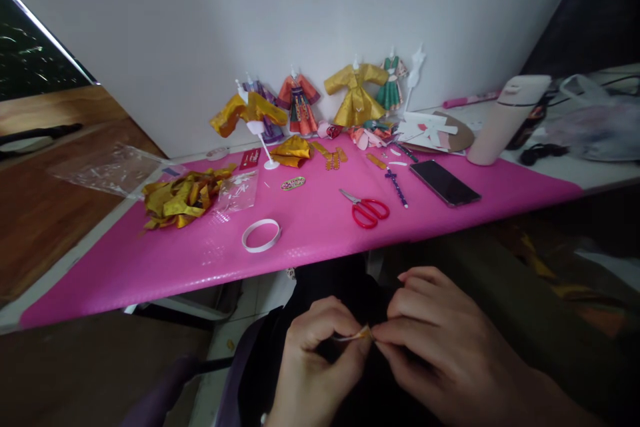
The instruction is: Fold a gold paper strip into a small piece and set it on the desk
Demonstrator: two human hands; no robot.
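Over my lap, in front of the table edge, my left hand [323, 353] pinches a small yellow-and-white strip [364, 333] between thumb and forefinger. My right hand [435, 333] meets it from the other side, thumb and fingertips closed at the strip's end. Most of the strip is hidden by the fingers, so its kind is unclear. Nearest on the table are red-handled scissors [370, 211], tips pointing up and left, and a roll of white tape [261, 235] lying flat.
A pink mat [310, 227] covers the table. Yellow scraps [183, 200] lie left; a black phone [445, 181] and a pale bottle [510, 120] are right. Small dresses on stands, including a yellow dress [356, 93] and a red dress [299, 103], line the wall beside a bare mannequin [415, 73].
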